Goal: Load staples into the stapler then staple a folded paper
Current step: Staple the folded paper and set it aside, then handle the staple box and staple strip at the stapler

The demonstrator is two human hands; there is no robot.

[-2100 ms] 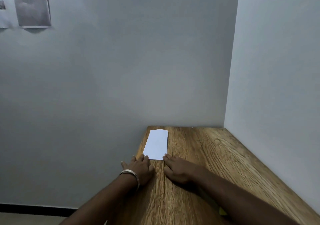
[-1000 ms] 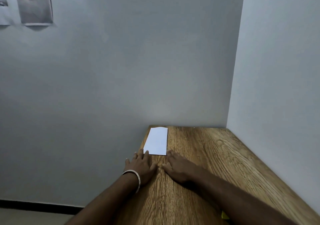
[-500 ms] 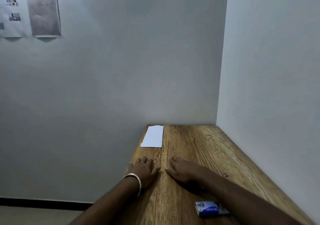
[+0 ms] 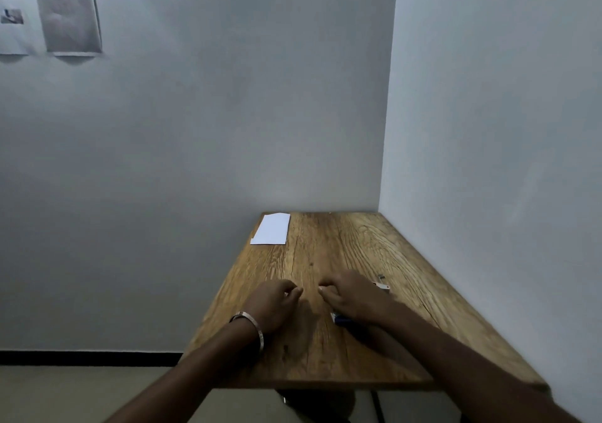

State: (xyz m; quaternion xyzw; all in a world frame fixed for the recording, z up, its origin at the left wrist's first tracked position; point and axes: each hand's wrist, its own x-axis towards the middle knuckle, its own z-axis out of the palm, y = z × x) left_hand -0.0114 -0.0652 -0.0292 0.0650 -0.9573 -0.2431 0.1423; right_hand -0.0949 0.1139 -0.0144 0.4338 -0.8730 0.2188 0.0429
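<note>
While the folded paper [image 4: 271,229] is lying parked at eleven o'clock, both hands [image 4: 277,302] are hovering loosely curled, holding nothing, readying for staples.

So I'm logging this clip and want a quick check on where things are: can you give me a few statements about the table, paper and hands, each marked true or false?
1. The folded paper lies at the far left corner of the wooden table. True.
2. The left hand is pressing on the paper. False: it is well short of the paper, nearer the person, fingers loosely curled and holding nothing.
3. A bracelet is on the left wrist. True.
4. The right hand grips a stapler held up in the air. False: it is low over the table, and nothing shows in its fingers.
5. A small blue box shows partly under the right wrist. True.
</note>
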